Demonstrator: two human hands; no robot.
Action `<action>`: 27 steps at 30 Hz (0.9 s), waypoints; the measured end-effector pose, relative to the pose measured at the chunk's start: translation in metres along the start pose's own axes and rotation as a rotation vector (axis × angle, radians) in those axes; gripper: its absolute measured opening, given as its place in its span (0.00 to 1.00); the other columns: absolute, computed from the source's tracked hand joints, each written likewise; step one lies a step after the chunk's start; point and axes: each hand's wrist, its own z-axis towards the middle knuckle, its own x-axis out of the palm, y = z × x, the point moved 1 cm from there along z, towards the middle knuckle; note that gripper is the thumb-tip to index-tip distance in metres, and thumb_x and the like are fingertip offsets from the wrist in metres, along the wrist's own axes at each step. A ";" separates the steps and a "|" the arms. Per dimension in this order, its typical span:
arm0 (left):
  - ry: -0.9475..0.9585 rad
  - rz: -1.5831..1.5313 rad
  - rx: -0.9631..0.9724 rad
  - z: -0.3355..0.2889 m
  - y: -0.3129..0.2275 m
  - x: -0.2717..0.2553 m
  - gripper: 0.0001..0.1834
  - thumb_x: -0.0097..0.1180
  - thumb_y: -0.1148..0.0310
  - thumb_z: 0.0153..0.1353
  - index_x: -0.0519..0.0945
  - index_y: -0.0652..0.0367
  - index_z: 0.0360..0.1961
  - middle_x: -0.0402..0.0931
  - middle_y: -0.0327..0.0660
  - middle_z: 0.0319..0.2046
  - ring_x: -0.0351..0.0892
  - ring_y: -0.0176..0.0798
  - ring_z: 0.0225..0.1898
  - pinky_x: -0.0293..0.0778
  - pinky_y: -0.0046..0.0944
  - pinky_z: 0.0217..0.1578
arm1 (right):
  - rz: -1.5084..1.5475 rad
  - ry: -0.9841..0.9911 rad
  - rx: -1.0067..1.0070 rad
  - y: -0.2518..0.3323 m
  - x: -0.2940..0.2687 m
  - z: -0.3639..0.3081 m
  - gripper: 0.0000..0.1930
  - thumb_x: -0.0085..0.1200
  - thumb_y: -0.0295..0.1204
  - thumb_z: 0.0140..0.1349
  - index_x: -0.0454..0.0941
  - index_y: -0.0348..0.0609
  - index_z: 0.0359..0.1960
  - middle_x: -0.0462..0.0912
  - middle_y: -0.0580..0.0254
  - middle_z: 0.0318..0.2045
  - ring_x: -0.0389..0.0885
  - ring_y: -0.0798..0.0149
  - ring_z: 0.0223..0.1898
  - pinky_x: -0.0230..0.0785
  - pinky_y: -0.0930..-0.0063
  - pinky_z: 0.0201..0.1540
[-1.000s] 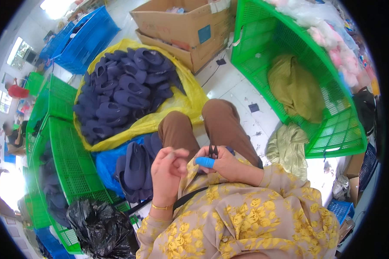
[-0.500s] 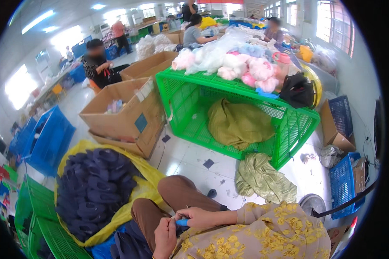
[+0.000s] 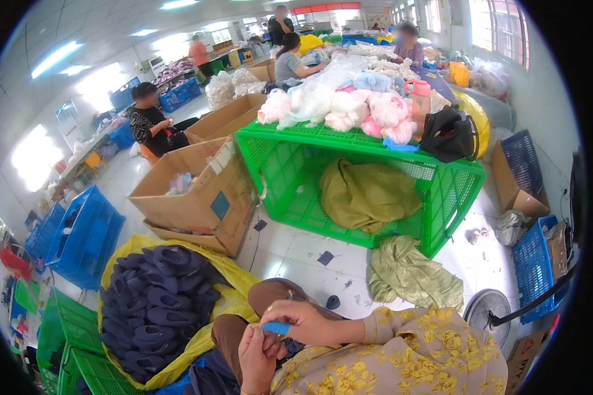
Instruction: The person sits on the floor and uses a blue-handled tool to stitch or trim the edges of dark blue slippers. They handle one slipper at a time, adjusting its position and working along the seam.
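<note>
Just changed: the camera has tipped up over the last second, so the green crate (image 3: 273, 176) stands mid-view and the hands sit near the lower edge. A second ago the hands were apart, black snips plain in the right; now they meet.
What that means: I judge both hands are at one small spot of close work.
Left hand (image 3: 255, 359): thumb and fingers bent in against the right; how far closed, and on what, I cannot tell.
Right hand (image 3: 300, 320): fingers curled, blue wrap (image 3: 275, 328) on the thumb; how firmly closed is hidden. A thin dark tip (image 3: 290, 296) above it may be the snips, though it is too small to be sure.
Navy shoes (image 3: 161, 296): heaped inside the rim of the yellow sack (image 3: 234, 301), left of the knees; more loose navy shoes (image 3: 211, 375) lie beside the left hand, outside the sack's lower right edge.
Green crate: on its side, an olive bundle (image 3: 369, 197) inside toward its right end, pink plush pieces (image 3: 390, 113) along its upper edge, a pale green sack (image 3: 412, 273) by its lower front edge.
Cardboard box (image 3: 165, 210): open-topped, small pastel pieces (image 3: 181, 184) inside near its right corner.
</note>
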 end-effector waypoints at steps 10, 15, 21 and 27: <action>-0.206 1.230 0.462 0.022 -0.002 -0.051 0.05 0.55 0.73 0.64 0.77 0.65 0.35 0.75 0.39 0.24 0.73 0.31 0.27 0.71 0.32 0.31 | -0.114 -0.405 -0.179 0.101 -0.137 0.114 0.02 0.48 0.27 0.68 0.72 0.44 0.37 0.83 0.67 0.33 0.73 0.78 0.31 0.67 0.80 0.36; -0.271 1.166 0.388 0.041 -0.004 -0.078 0.05 0.54 0.72 0.65 0.77 0.64 0.34 0.74 0.35 0.26 0.71 0.27 0.28 0.69 0.29 0.31 | -0.107 -0.598 -0.149 0.155 -0.205 0.144 0.02 0.47 0.27 0.68 0.70 0.45 0.39 0.85 0.54 0.37 0.57 0.79 0.15 0.47 0.83 0.16; -0.404 1.056 0.384 0.064 0.002 -0.159 0.06 0.54 0.72 0.64 0.78 0.64 0.33 0.71 0.31 0.22 0.67 0.25 0.24 0.66 0.28 0.25 | 0.007 -0.726 -0.160 0.204 -0.247 0.154 0.02 0.46 0.28 0.69 0.70 0.45 0.39 0.83 0.56 0.38 0.55 0.80 0.16 0.48 0.85 0.18; -0.396 1.072 0.418 0.064 -0.010 -0.160 0.07 0.55 0.72 0.63 0.78 0.65 0.30 0.71 0.31 0.23 0.64 0.23 0.24 0.63 0.27 0.26 | 0.138 -0.520 -0.065 0.221 -0.287 0.148 0.09 0.42 0.26 0.69 0.71 0.42 0.48 0.67 0.73 0.23 0.55 0.80 0.16 0.48 0.85 0.18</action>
